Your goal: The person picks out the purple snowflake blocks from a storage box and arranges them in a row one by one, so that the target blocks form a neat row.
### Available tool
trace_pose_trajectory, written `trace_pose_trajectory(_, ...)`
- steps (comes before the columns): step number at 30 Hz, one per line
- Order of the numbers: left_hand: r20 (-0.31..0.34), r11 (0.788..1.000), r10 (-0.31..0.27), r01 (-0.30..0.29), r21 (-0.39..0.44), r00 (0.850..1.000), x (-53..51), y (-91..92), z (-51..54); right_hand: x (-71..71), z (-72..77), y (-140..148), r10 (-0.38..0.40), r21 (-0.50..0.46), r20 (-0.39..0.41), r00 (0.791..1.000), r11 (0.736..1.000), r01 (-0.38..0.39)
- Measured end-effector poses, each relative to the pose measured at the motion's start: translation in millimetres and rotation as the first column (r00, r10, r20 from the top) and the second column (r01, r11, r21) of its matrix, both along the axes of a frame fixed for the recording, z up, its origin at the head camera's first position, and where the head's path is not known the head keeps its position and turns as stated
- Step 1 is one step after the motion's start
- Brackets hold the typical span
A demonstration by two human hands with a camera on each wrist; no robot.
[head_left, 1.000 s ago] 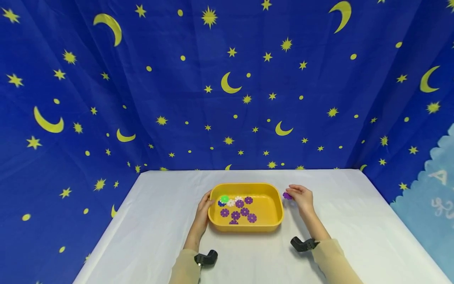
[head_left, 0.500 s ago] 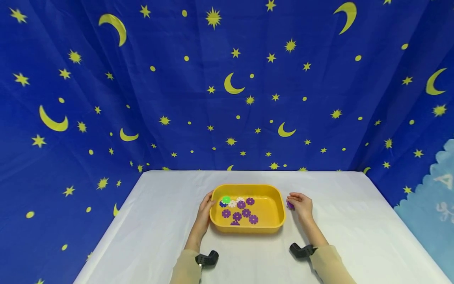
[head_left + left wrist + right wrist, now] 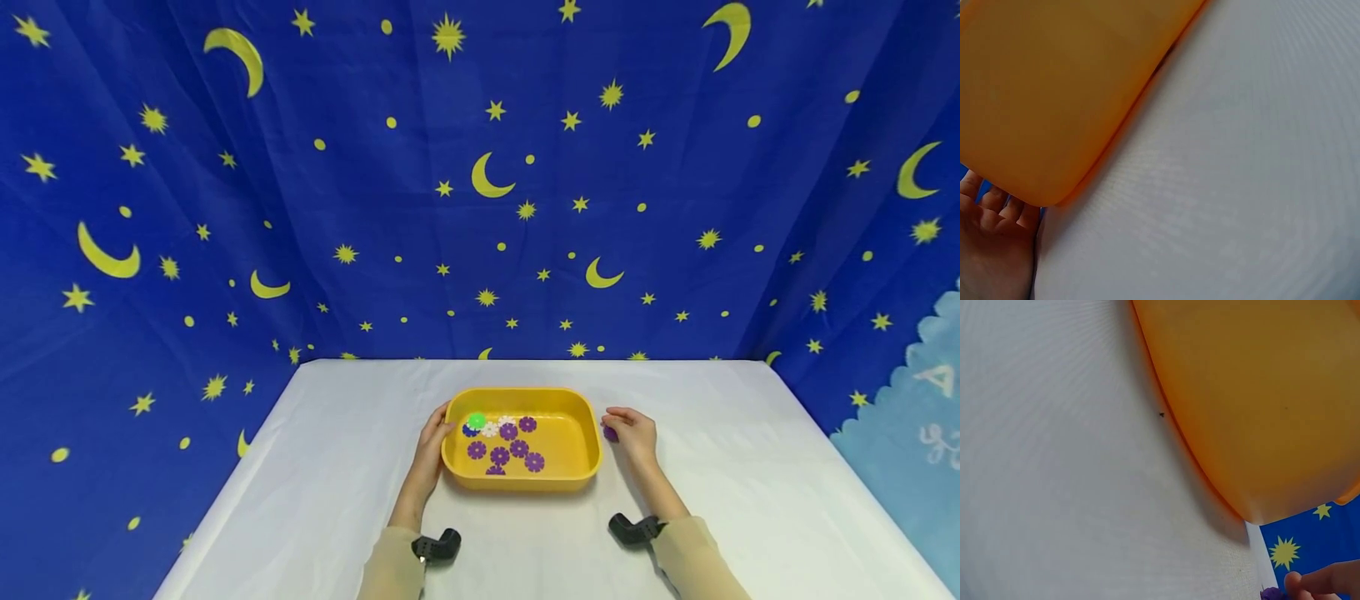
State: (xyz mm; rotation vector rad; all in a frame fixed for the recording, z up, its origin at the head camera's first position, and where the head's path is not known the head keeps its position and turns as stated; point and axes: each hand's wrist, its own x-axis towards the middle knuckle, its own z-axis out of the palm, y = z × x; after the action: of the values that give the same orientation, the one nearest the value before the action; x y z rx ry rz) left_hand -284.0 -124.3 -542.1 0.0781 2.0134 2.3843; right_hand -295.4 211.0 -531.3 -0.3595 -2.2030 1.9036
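A yellow tray (image 3: 517, 483) stands on the white table, with several purple flower-shaped discs (image 3: 519, 448), white ones (image 3: 489, 429), a green one (image 3: 476, 421) and a blue one (image 3: 469, 431) in its left half. The left hand (image 3: 430, 446) grips the tray's left end, thumb at the rim; in the left wrist view the fingers (image 3: 992, 203) lie against the tray wall (image 3: 1041, 125). Just outside the tray's right end, the right hand (image 3: 636, 435) pinches a purple disc (image 3: 611, 433), partly hidden by the fingers. That disc (image 3: 1272, 594) also shows at the bottom of the right wrist view.
White cloth (image 3: 322, 467) covers the table around the tray. A blue curtain (image 3: 420, 208) with yellow moons and stars hangs behind and at the sides. A light blue panel with letters (image 3: 930, 392) is at the right. Black straps with cameras (image 3: 437, 546) sit on both wrists.
The right hand, with the purple disc in it, has come nearer to the person along the tray's right end. The left hand and the tray have stayed in place.
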Motion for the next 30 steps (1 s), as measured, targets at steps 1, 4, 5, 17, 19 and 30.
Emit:
trace_pose_trajectory(1, -0.014, 1.0, -0.001, 0.001, -0.007, 1.0, 0.5, -0.1, -0.7, 0.2, 0.2, 0, -0.007, -0.001, 0.001, 1.0, 1.0, 0.007)
trace_pose_trajectory(4, -0.054, 1.0, 0.001, -0.002, -0.022, 0.999, 1.8, -0.7, -2.5, -0.3, 0.3, -1, -0.04, 0.002, -0.01, 0.999, 0.999, 0.04)
trace_pose_trajectory(5, -0.069, 1.0, 0.0, -0.002, -0.031, 0.998, 2.2, -0.9, -2.8, -0.4, 0.4, -1, -0.052, 0.001, -0.018, 0.998, 0.999, 0.052)
trace_pose_trajectory(17, 0.016, 1.0, -0.004, 0.004, -0.015, 1.0, 0.6, -0.3, 1.0, 0.2, 2.6, 0, -0.132, -0.102, -0.068, 0.989, 0.987, 0.125)
trace_pose_trajectory(19, 0.006, 1.0, -0.005, 0.005, -0.02, 1.0, 0.9, -0.7, 0.1, 1.0, 3.4, 0, -0.139, -0.151, -0.065, 0.988, 0.98, 0.128)
trace_pose_trajectory(30, -0.022, 1.0, -0.003, 0.003, -0.017, 1.0, 3.6, -4.0, -1.0, 4.1, 14.3, -3, -0.115, -0.245, -0.02, 0.993, 0.964, 0.106)
